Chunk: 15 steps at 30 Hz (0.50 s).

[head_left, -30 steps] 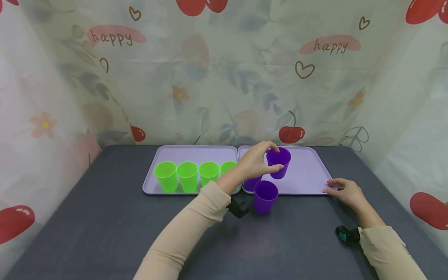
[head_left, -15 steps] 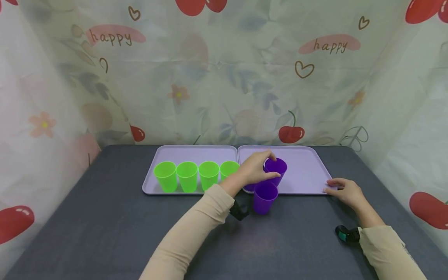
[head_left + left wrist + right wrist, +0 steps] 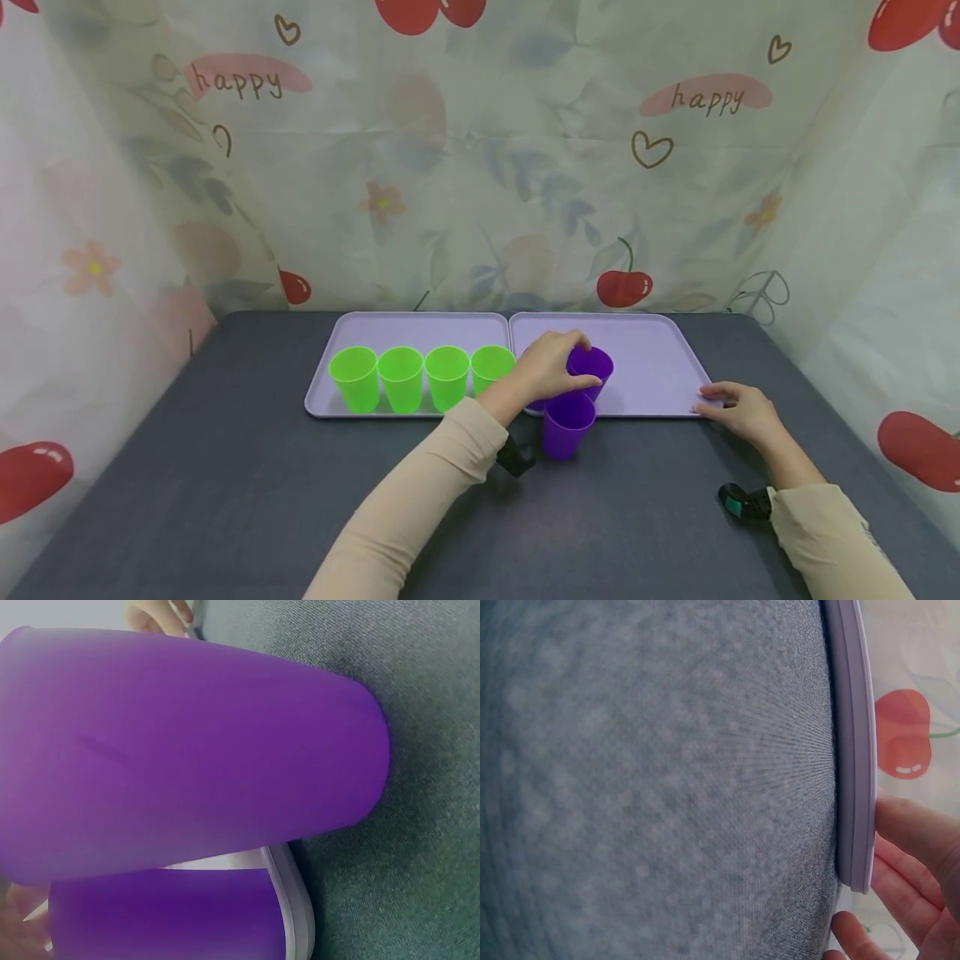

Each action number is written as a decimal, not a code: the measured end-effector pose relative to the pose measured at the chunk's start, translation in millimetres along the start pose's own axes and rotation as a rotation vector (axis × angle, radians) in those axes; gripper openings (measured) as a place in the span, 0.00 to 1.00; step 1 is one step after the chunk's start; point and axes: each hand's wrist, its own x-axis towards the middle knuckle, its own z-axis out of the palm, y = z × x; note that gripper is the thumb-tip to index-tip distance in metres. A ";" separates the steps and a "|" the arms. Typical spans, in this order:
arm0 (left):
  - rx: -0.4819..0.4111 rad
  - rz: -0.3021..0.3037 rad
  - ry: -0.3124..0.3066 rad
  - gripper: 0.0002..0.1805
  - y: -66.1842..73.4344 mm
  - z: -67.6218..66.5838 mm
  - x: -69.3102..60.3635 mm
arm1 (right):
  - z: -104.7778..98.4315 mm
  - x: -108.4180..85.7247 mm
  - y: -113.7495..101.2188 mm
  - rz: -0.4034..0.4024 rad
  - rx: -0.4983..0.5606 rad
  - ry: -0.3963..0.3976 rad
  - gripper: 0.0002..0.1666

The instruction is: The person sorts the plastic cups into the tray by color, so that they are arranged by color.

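Observation:
In the head view my left hand [image 3: 546, 367] holds a purple cup [image 3: 597, 367] by its side, thumb near and fingers across its far rim. That cup stands upright low over the front left part of the right lilac tray [image 3: 645, 358]. Another purple cup [image 3: 567, 429] stands on the dark table just in front; it fills much of the left wrist view. A further purple cup [image 3: 536, 407] is mostly hidden behind my left hand. My right hand [image 3: 742, 410] grips the right tray's front right corner, its thumb on the rim [image 3: 862, 787] in the right wrist view.
A left lilac tray [image 3: 420, 327] adjoins the right one and carries a row of green cups, with a green cup [image 3: 355, 379] at its left end. Dark cloth [image 3: 225, 492] covers the table. A printed curtain [image 3: 472, 167] hangs behind and at the sides.
My left hand has lowered the purple cup and brought it nearer and slightly left, toward the tray's front edge. The right hand has stayed at the tray corner.

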 end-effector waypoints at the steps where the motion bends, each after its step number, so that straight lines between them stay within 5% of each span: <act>1: 0.000 -0.003 -0.002 0.26 0.2 -0.2 -0.1 | 0.1 0.0 0.2 -0.001 0.000 0.000 0.33; 15: -0.188 0.105 0.054 0.27 -4.5 -22.4 -20.5 | -0.6 0.7 0.7 -0.002 0.000 -0.010 0.33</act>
